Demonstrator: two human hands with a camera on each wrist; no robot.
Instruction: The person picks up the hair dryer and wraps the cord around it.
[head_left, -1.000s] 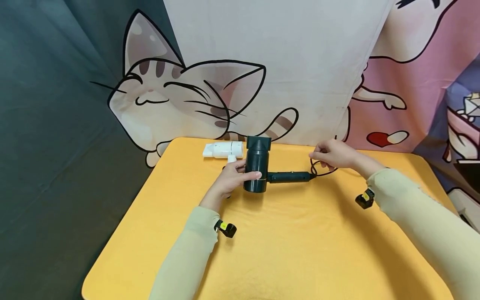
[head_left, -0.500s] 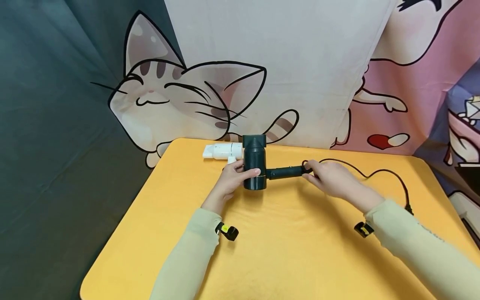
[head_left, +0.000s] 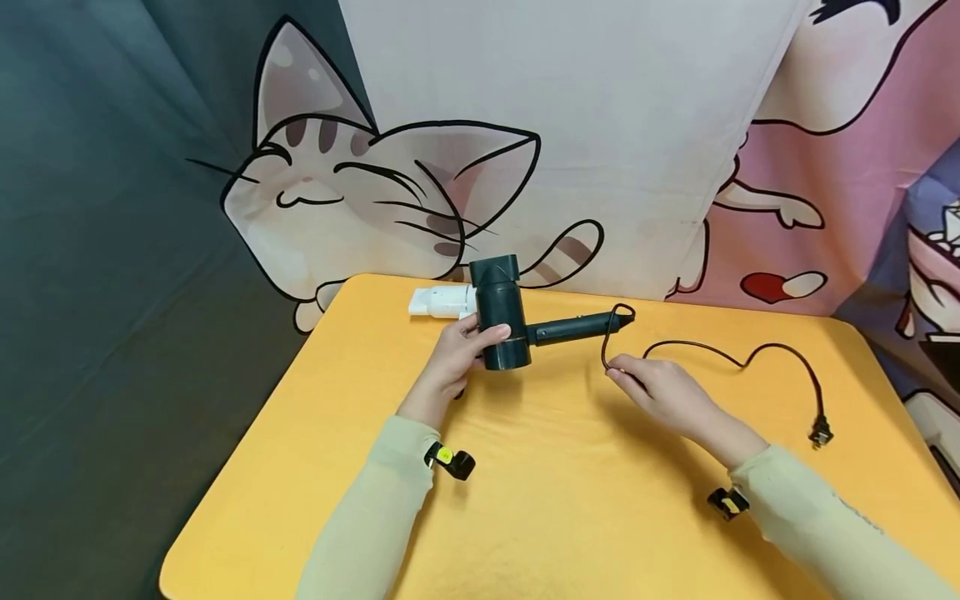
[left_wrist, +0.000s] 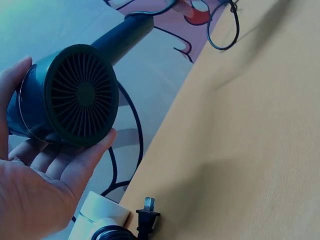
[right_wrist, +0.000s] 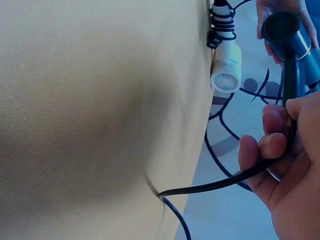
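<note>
My left hand [head_left: 453, 354] grips the barrel of a dark green hair dryer [head_left: 501, 312], thumb across its front, and holds it raised over the table. The dryer's handle [head_left: 573, 328] points right, and its flat nozzle [head_left: 493, 268] faces the back. In the left wrist view its slotted air grille [left_wrist: 85, 95] shows. My right hand [head_left: 667, 396] pinches the black power cord [head_left: 606, 346], which loops down from the handle's end. Beyond that hand the cord runs right to a plug [head_left: 821, 432] on the table.
A white hair dryer [head_left: 438, 301] lies at the table's back edge, partly hidden behind the green one. Its cord [right_wrist: 222, 24] is wound round its handle, with its plug [left_wrist: 146, 219] beside it. A cartoon-printed cloth [head_left: 570, 125] hangs behind the yellow table [head_left: 525, 483].
My right hand has moved from near the handle's end down toward me, drawing the cord along. The plug end now lies at the right. The green dryer has tilted, its handle end rising.
</note>
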